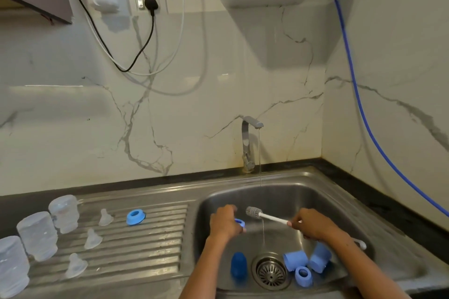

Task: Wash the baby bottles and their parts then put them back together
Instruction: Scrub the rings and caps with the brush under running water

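Over the sink: left hand gripping a blue ring; right hand clasping a brush, bristle head at 9 o'clock, just beside the ring. In the basin (thin water stream falling from the tap): blue caps at 3 o'clock of the drain. On the draining board: three clear bottles, three teats, another ring.

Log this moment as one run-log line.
left hand: grips blue plastic collar ring | right hand: holds white-handled grey bottle brush | steel sink: tap trickling | drainboard: three clear bottles upturned
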